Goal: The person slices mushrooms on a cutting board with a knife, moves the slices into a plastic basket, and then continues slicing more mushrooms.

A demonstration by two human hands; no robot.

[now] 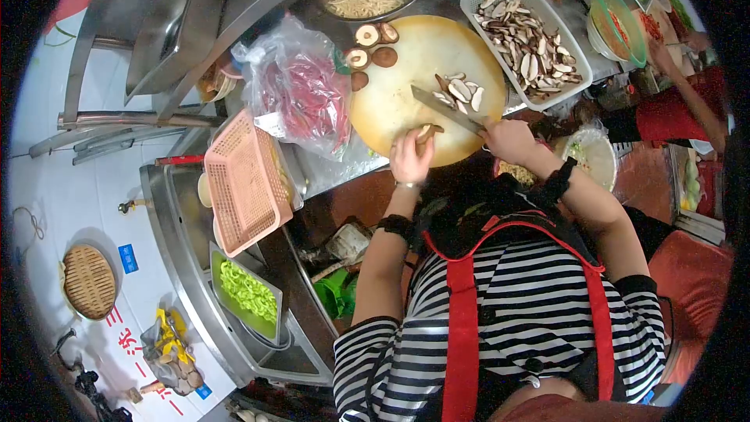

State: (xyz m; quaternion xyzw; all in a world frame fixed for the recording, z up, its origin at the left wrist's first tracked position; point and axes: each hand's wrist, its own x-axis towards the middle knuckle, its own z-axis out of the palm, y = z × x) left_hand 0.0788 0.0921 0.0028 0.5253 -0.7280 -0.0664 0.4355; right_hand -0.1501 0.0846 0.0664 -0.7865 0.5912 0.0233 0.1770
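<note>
On a round cutting board [391, 109], my left hand [411, 159] has its fingers closed on a mushroom [427, 134] near the board's front edge. My right hand [509, 141] grips the handle of a knife [448, 111], whose blade points to the left over the board. Behind the blade lies a small pile of mushroom slices [462, 92]. Several whole mushrooms [367, 34], some with pale undersides up, sit at the board's back left rim. The knife's edge is apart from the held mushroom.
A white basket [580, 86] of sliced mushrooms stands at the right, with a bowl [367, 17] of pale strips behind. Left are a plastic bag [293, 90], a pink basket [244, 180] and a tray of green pieces [248, 293]. Another person's arm [687, 90] reaches in far right.
</note>
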